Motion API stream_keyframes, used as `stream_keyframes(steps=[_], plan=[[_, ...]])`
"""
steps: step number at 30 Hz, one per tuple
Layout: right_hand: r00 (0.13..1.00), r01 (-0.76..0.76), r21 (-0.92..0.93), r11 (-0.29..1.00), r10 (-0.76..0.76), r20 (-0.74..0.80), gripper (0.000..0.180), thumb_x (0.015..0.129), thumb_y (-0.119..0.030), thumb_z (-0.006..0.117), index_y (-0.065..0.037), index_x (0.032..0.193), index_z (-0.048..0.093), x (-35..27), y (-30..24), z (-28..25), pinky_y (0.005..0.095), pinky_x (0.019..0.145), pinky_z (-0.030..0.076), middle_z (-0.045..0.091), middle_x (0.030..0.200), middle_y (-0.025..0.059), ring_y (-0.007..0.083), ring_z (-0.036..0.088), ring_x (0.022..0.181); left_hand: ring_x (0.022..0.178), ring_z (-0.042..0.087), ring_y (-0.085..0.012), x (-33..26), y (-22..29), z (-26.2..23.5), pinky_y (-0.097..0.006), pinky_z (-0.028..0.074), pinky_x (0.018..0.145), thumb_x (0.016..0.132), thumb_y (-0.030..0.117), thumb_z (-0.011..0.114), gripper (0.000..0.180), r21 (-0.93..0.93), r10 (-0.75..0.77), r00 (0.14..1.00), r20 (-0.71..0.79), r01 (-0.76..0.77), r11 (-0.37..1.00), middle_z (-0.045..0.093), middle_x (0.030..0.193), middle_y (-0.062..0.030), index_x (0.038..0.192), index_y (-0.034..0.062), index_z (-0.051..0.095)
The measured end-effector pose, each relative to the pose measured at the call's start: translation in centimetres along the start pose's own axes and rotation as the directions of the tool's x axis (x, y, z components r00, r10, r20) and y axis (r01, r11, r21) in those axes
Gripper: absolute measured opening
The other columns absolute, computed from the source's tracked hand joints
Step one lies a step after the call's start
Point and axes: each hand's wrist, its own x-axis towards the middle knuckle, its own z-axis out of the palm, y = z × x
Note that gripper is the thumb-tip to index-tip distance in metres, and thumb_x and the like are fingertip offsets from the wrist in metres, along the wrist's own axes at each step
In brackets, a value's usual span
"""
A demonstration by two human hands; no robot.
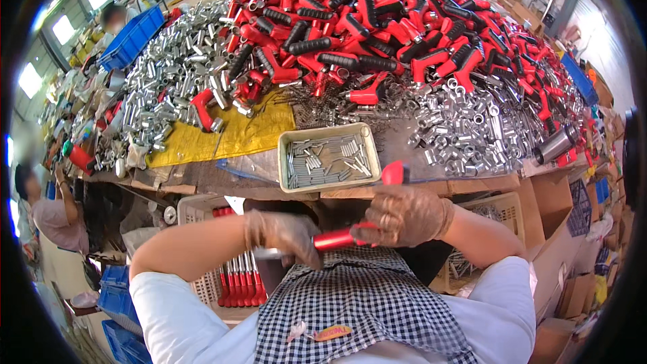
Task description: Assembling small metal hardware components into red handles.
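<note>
Both gloved hands meet close to the person's chest, above a checked apron (pixel 364 303). The right hand (pixel 404 216) has its grip wrapped around a red T-shaped handle (pixel 344 236), whose upper end pokes out above the knuckles. The left hand (pixel 286 234) pinches a silver metal tube (pixel 269 253) at the handle's other end. Just beyond, on the worktop (pixel 202 175), sits a pale tray of small metal pins (pixel 329 158), with heaps of red-and-black handles (pixel 391 34) and shiny metal sleeves (pixel 472 128) behind it.
</note>
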Motion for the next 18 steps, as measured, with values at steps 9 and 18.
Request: stream_keyframes(steps=[9,18], plan=[[0.626,-0.672,0.740,0.038,0.564,0.539,0.027,0.080,-0.017,0.068,-0.011,0.106,0.067,0.3,-0.6,-0.8,0.0340,0.083,0.054,0.069,0.102,0.0096,0.0191,0.067,0.090,0.071,0.067,-0.0336,2.3,0.0,0.5,-0.042,0.053,0.063,0.074,0.023,0.066,0.019,0.676,0.453,0.553,-0.700,0.306,0.670,0.068,0.075,-0.0155,0.080,0.0058,0.067],[0.874,-0.467,0.766,0.441,0.359,0.326,0.033,0.078,-0.016,0.069,-0.009,0.110,0.067,-1.3,-2.1,2.8,0.0354,0.081,0.053,0.068,0.096,0.0133,0.0273,0.066,0.092,0.070,0.067,-0.0269,1.4,0.1,0.4,-0.039,0.053,0.060,0.072,0.028,0.066,0.019,0.658,0.345,0.638,-0.688,0.349,0.668,0.068,0.076,-0.0127,0.076,0.0099,0.068]])
